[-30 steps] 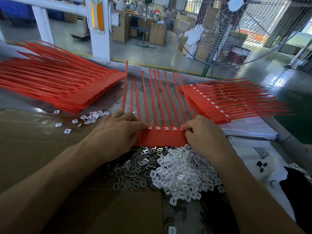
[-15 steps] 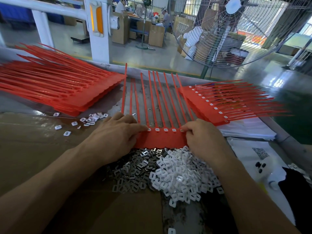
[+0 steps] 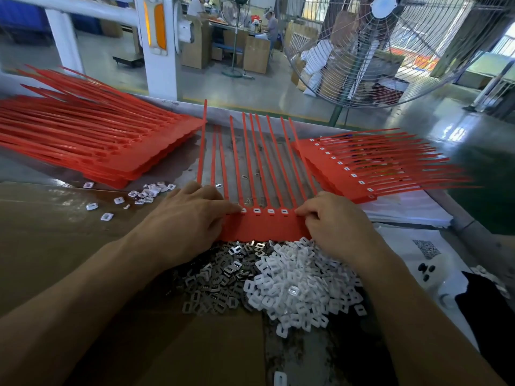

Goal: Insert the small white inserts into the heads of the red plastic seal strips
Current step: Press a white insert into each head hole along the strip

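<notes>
Your hands pin a red strip set flat on the bench.

Left to right: a red stack (image 3: 106, 146) lies far left; your left hand (image 3: 189, 218) presses curled fingertips on the strips (image 3: 262, 224), whose head row shows 4 white inserts (image 3: 263, 210), tails fanning away; your right hand (image 3: 334, 221) pinches the right edge. Metal clips (image 3: 217, 274) and loose white inserts (image 3: 301, 285) are heaped just below.

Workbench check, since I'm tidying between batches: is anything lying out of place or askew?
Yes. A few loose white pieces lie scattered left of the main white insert pile, and one stray sits alone near the front edge. On the sheet under both hands, the leftmost strip runs apart from the rest.
</notes>
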A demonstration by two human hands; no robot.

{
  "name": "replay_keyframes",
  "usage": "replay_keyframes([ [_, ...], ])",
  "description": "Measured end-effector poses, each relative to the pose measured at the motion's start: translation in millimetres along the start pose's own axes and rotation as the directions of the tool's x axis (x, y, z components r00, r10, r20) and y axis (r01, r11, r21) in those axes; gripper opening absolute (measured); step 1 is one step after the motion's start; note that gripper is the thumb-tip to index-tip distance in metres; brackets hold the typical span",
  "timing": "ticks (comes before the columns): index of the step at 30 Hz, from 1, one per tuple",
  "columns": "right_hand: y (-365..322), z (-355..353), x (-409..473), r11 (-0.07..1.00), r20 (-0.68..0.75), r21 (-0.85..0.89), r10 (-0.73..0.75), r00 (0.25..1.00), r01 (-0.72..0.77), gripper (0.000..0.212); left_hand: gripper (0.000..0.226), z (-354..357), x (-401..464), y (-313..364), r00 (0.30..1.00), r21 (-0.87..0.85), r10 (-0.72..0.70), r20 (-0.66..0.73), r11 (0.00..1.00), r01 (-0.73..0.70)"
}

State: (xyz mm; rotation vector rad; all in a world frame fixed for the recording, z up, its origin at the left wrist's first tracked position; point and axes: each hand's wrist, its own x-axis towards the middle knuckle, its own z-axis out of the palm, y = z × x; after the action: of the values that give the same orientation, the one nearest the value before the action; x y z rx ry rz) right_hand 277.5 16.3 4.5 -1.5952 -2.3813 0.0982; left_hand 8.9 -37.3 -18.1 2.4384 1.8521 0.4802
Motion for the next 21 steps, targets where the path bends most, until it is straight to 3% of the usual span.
replay_keyframes([
  [4, 21, -7, 1, 0.928, 0.144, 0.365, 0.018, 0.989, -0.070, 0.024, 0.043, -1, -1, 2, 1.000, 0.007, 0.006, -0.002, 1.000, -0.006],
  [7, 33, -13, 1, 0.873, 0.239, 0.485, -0.072, 0.968, -0.054, 0.021, 0.043, -2, 0, 2, 1.000, 0.010, 0.009, -0.002, 1.000, -0.009],
  [12, 36, -16, -1, 0.868, 0.268, 0.496, -0.173, 0.948, 0.018, 0.022, 0.043, 0, 0, 0, 1.000, 0.001, 0.013, 0.000, 1.000, -0.013],
  [21, 33, -15, -2, 0.901, 0.248, 0.433, -0.161, 0.955, 0.039, 0.023, 0.043, 0, 0, 0, 1.000, 0.005, 0.024, -0.013, 1.000, -0.024],
])
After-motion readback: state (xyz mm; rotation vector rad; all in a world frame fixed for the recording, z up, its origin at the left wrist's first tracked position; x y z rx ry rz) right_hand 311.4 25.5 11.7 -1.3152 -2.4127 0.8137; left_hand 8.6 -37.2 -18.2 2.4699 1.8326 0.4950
